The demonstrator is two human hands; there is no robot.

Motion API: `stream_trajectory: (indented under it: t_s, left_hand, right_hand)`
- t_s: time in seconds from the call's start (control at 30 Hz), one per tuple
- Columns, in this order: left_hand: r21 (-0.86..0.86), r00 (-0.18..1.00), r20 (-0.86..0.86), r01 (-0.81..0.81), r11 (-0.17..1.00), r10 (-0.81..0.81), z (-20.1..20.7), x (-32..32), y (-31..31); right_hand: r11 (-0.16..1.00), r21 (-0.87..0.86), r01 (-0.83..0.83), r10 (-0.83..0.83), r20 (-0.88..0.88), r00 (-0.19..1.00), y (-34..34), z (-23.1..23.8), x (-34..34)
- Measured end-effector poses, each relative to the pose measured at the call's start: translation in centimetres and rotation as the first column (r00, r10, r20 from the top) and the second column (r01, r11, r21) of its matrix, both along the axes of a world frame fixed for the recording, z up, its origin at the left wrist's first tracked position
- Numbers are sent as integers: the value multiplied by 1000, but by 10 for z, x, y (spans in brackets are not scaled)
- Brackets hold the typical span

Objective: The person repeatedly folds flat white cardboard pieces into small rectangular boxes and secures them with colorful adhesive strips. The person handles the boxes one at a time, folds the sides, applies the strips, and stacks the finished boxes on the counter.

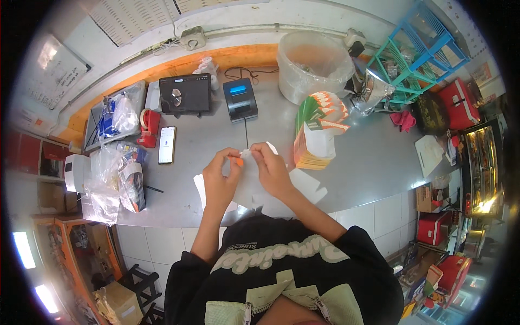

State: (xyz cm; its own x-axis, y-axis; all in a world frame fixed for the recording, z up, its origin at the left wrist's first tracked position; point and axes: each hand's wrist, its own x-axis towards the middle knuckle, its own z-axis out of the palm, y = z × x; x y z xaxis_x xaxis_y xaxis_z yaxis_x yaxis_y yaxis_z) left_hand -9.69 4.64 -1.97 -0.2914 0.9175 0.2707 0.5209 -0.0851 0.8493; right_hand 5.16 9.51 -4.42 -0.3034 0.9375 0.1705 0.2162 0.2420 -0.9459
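probably folding or tucking: pinching a small white-and-orange card flap (246, 154) between the closed fingertips of bare left hand (221, 170) and bare right hand (272, 173), on the near side of the small black boxy printer (240, 101). probably calling next for a firm, even press. working over a grey metal table (374, 157), with nested orange-and-green cardboard boxes (313, 158) right of the printer, a black rectangular tablet (196, 100) left of it and a white wall (238, 19) behind.
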Motion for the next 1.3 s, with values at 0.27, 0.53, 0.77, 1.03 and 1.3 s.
stream_trajectory:
  t_s: [0.27,0.53,0.77,1.03,1.3]
  left_hand:
    - [231,986,-143,-53,972,88,-13,5,4]
    - [-88,798,602,98,991,-26,-1,0,-4]
    - [-71,584,811,158,985,-35,13,-4,-7]
    - [111,915,403,-53,992,4,6,29,-14]
    - [287,944,326,-42,957,-56,16,34,-15]
  right_hand:
    - [999,-26,-25,25,-10,1000,19,5,17]
    - [984,-137,-116,106,-81,991,10,28,27]
    - [976,-109,-188,150,-286,946,-2,39,25]
    - [962,-215,-167,25,-540,841,-23,47,9]
    - [987,-90,-137,71,-520,851,-26,52,21]
